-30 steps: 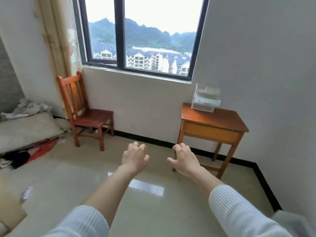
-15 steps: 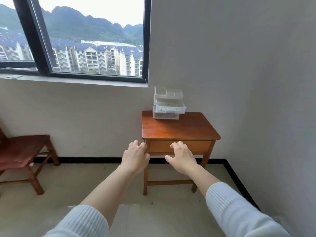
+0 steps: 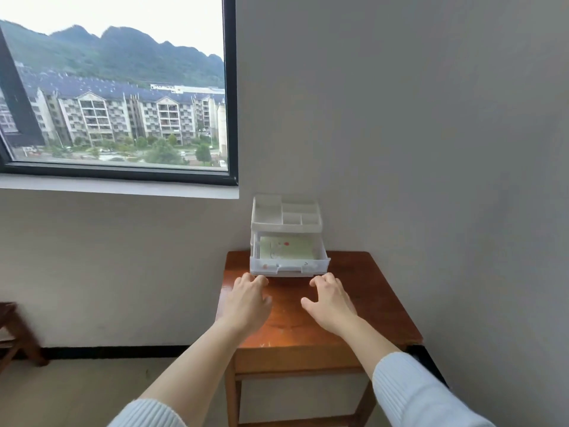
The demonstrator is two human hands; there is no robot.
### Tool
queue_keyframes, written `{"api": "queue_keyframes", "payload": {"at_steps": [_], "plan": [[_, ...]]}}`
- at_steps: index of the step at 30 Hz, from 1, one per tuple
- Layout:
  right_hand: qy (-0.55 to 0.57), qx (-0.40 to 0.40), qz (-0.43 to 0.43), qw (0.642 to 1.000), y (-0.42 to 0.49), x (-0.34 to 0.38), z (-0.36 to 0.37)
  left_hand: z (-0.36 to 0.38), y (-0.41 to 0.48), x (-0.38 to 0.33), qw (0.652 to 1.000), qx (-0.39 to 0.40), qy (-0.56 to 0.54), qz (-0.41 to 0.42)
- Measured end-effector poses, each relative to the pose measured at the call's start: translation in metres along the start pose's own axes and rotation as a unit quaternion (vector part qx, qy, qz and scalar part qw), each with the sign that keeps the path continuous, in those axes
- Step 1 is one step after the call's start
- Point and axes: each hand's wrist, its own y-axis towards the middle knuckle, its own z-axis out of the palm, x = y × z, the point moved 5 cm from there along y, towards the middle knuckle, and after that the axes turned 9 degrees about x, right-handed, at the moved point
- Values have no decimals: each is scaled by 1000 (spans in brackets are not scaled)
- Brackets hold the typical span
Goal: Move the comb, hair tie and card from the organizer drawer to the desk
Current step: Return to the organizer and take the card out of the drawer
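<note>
A small white plastic organizer (image 3: 286, 215) stands at the back of a wooden desk (image 3: 378, 291) in the room's corner. Its upper drawer (image 3: 289, 265) is pulled out toward me. Inside lies a pale green card (image 3: 288, 251) with a red dot on it. I cannot make out a comb or a hair tie. My left hand (image 3: 246, 303) and my right hand (image 3: 331, 300) hover palm down over the desk, just in front of the drawer, fingers spread and holding nothing.
The desk sits against a white wall on the right and the wall under a window sill (image 3: 123, 188) at the back. A wooden chair (image 3: 14, 331) shows at the far left edge. Tiled floor lies below.
The view has turned right and moved up close to the desk. Both hands, earlier over the floor, are now above the desktop near the drawer. The chair has slid out to the left edge.
</note>
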Motion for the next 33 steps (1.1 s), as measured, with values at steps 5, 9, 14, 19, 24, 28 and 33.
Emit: {"api": "queue_keyframes", "payload": {"at_steps": [5, 9, 14, 19, 24, 28, 33], "plan": [[-9, -6, 13, 1000, 73, -27, -3, 9, 82, -6, 999, 8, -53, 9], [-23, -21, 38, 999, 130, -46, -15, 18, 144, -7, 996, 22, -85, 10], [-38, 17, 75, 996, 185, -56, -7, 39, 205, 4, 993, 89, -73, -36], [-72, 60, 119, 988, 214, -59, 7, 58, 231, 15, 984, 155, -3, -87], [-75, 92, 147, 982, 227, -59, 15, 65, 245, 9, 971, 200, 14, -127], [-71, 104, 152, 980, 231, -57, 16, 66, 251, 4, 956, 193, -79, -205], [-68, 113, 160, 978, 232, -58, 16, 62, 259, 2, 949, 155, -122, -244]]}}
